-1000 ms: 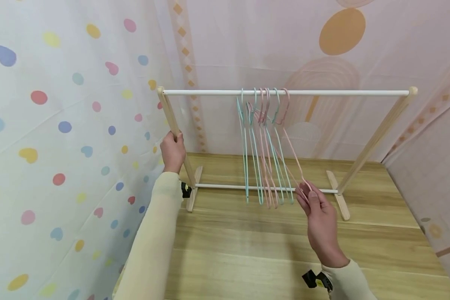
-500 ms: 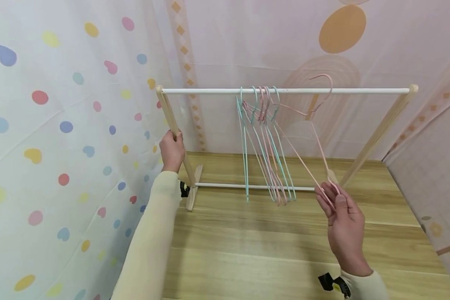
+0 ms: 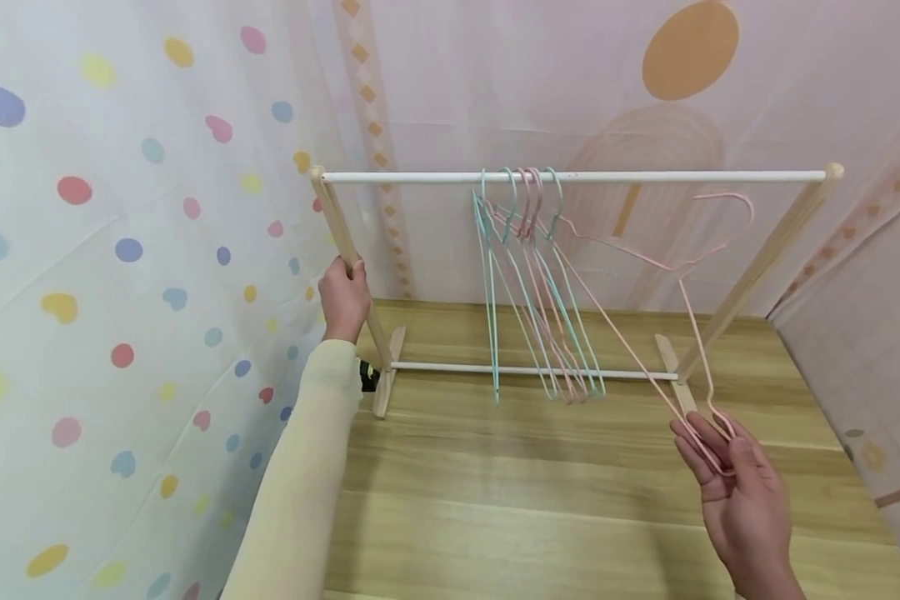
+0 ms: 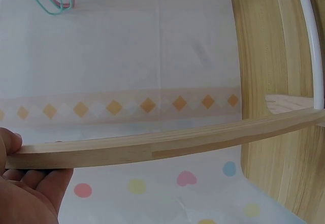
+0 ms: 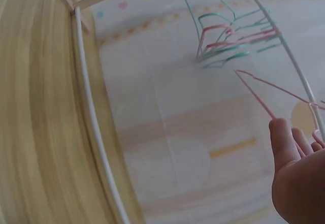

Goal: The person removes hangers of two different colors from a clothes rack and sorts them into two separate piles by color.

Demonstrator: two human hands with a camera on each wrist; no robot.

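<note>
A small wooden clothes rack (image 3: 757,258) with a white top rail (image 3: 645,177) stands on a wooden table (image 3: 495,500). Several teal and pink wire hangers (image 3: 528,292) hang near the rail's middle. My left hand (image 3: 345,300) grips the rack's left slanted post (image 3: 342,237), seen close in the left wrist view as the post (image 4: 152,150) above my fingers (image 4: 35,181). My right hand (image 3: 727,471) pinches the lower corner of a pink hanger (image 3: 682,275) that is off the rail, its hook (image 3: 735,204) free below the bar. The right wrist view shows my fingers (image 5: 284,142) on the pink wire (image 5: 259,94).
Dotted and patterned cloth curtains (image 3: 120,250) close in the table on the left, back and right. The rack's lower white crossbar (image 3: 450,367) runs between its wooden feet. Bare tabletop lies in front of the rack.
My right hand pulled the rightmost pink hanger off the top rail and carried it right and down toward me. The left hand stayed on the post.
</note>
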